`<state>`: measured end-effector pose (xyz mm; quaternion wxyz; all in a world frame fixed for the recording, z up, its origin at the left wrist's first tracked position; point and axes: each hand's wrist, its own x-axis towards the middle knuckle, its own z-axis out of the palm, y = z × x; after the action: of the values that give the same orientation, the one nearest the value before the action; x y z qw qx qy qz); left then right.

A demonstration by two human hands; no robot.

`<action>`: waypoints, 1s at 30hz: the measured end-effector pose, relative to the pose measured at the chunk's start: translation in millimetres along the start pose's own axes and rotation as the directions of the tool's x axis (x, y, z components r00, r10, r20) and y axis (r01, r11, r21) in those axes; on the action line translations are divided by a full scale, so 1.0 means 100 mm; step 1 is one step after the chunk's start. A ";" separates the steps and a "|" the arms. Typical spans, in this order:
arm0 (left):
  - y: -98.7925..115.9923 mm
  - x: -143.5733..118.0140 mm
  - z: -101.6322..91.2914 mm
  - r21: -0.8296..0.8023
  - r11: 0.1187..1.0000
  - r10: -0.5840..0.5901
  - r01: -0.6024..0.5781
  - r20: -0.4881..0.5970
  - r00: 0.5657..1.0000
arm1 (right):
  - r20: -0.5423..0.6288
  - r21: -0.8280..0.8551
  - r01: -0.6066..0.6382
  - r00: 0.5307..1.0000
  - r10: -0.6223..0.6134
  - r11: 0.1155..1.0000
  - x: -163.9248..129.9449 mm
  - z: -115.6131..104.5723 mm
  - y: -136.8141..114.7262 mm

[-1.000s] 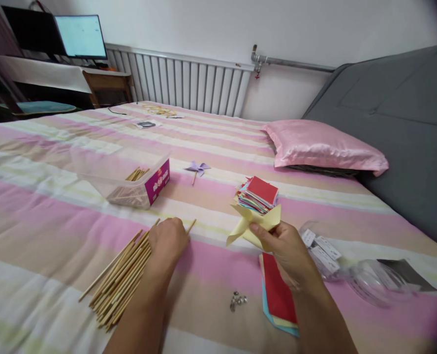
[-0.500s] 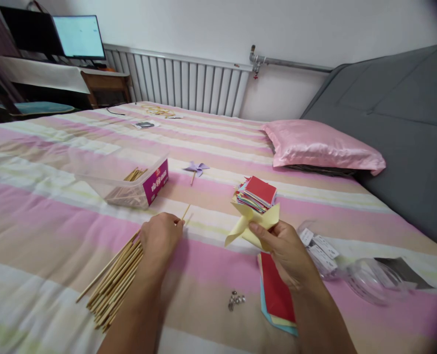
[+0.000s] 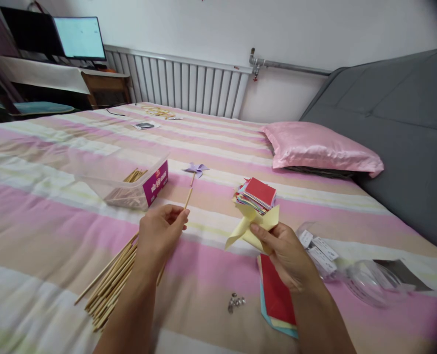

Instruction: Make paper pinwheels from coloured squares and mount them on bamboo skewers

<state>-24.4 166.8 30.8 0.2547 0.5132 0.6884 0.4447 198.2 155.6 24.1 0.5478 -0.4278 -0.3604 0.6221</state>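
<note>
Seemingly for pairing, the left hand (image 3: 159, 231) pinched a slim tan wooden stick (image 3: 188, 198), the right hand (image 3: 285, 250) a pale-yellow paper pinwheel (image 3: 247, 226), which next probably needed aligning.

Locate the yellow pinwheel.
Head view, just right of centre: the yellow pinwheel is pinched in the right hand, in front of the paper stack.

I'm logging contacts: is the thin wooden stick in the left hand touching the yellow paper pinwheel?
Apart. The head view shows striped bedspread between the thin wooden stick in the left hand and the yellow paper pinwheel.
</note>
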 end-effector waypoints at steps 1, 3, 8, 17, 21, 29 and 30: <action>0.03 -0.02 0.00 -0.130 0.991 -0.013 0.015 0.013 1.000 | 0.008 0.000 -0.003 1.000 0.003 1.000 0.00 0.00 0.00; 0.10 -0.04 0.02 -0.337 0.941 -0.017 0.016 0.000 1.000 | 0.026 0.004 -0.007 1.000 0.007 1.000 0.00 -0.01 -0.01; 0.16 -0.07 0.14 -0.653 0.757 -0.003 0.014 0.017 1.000 | 0.068 0.051 -0.028 0.997 0.024 0.998 0.00 -0.01 -0.01; 0.24 -0.31 0.37 -0.607 0.795 0.222 0.008 0.304 0.926 | 0.080 0.067 0.235 0.967 -0.240 0.970 -0.04 -0.02 -0.05; 0.25 -0.34 0.38 -0.530 0.840 0.332 -0.115 0.337 0.881 | 0.205 -0.013 0.417 0.891 -0.406 0.909 -0.03 -0.04 -0.05; 0.19 -0.26 0.31 -0.497 0.818 0.506 -0.290 0.380 0.774 | 0.336 -0.150 0.586 0.787 -0.517 0.796 -0.09 -0.03 -0.11; 0.18 -0.25 0.29 -0.501 0.813 0.514 -0.297 0.377 0.771 | 0.346 -0.157 0.598 0.779 -0.524 0.786 -0.10 -0.03 -0.12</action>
<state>16.9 154.8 30.2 0.4202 0.6830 0.3584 0.4780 205.8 147.3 35.3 0.5912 -0.2735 -0.6245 0.4310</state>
